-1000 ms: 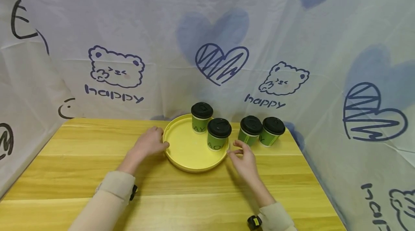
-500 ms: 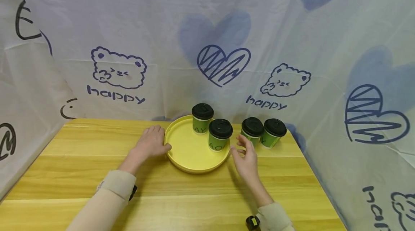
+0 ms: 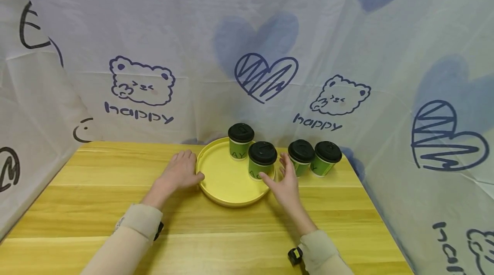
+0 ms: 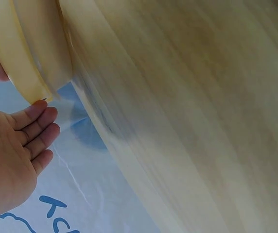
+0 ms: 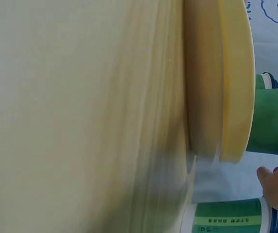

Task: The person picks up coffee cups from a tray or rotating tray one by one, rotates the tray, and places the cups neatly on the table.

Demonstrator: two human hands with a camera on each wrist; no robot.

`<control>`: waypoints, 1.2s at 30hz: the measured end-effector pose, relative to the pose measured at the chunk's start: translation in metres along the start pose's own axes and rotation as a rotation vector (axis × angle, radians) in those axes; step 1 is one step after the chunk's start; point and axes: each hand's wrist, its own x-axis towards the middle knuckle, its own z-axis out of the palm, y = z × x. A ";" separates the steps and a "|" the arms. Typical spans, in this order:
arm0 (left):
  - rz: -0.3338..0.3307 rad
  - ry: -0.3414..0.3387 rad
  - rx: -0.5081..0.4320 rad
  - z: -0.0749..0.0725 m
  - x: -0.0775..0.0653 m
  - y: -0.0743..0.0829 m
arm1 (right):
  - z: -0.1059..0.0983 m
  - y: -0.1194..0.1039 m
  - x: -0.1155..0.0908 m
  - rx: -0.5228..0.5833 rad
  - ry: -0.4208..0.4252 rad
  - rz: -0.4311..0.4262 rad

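Observation:
A round yellow tray (image 3: 218, 180) with a low rim holds two green paper cups with black lids, a rear cup (image 3: 239, 142) and a front cup (image 3: 259, 161). My left hand (image 3: 179, 172) rests at the tray's left side. Its thumb reaches over the rim and a fingertip touches the outer edge, the other fingers loosely extended in the left wrist view. My right hand (image 3: 287, 185) stands at the tray's right side with thumb and fingers spread. Its thumb overlaps the front cup in the head view. In the right wrist view most of that hand is out of frame.
Two more lidded green cups stand on the wooden table (image 3: 216, 240) right of the tray: a nearer cup (image 3: 301, 155), partly behind my right fingers, and a far right cup (image 3: 326, 159). A printed cloth (image 3: 200, 52) hangs along the table's back edge.
My right hand has spread its fingers and moved slightly left to the front cup. My left fingers have straightened beside the rim. Tray and cups stay in place.

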 end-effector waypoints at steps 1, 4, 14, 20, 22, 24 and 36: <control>0.000 0.000 -0.003 0.000 0.000 0.000 | 0.001 0.000 0.002 0.002 -0.002 0.005; -0.001 0.000 -0.008 0.001 0.001 -0.001 | 0.006 0.000 0.006 0.017 -0.007 0.027; -0.006 0.000 -0.006 0.003 0.002 -0.001 | 0.018 0.003 0.019 -0.013 0.013 0.080; -0.011 0.000 -0.008 0.001 0.002 0.000 | 0.024 0.003 0.022 -0.066 0.024 0.106; -0.010 0.001 -0.009 0.001 0.002 0.000 | 0.025 0.003 0.022 -0.084 0.029 0.111; -0.010 0.000 -0.011 0.000 0.002 0.000 | 0.027 0.002 0.022 -0.099 0.035 0.118; -0.017 0.004 -0.015 0.001 0.000 0.001 | 0.028 0.002 0.021 -0.107 0.045 0.125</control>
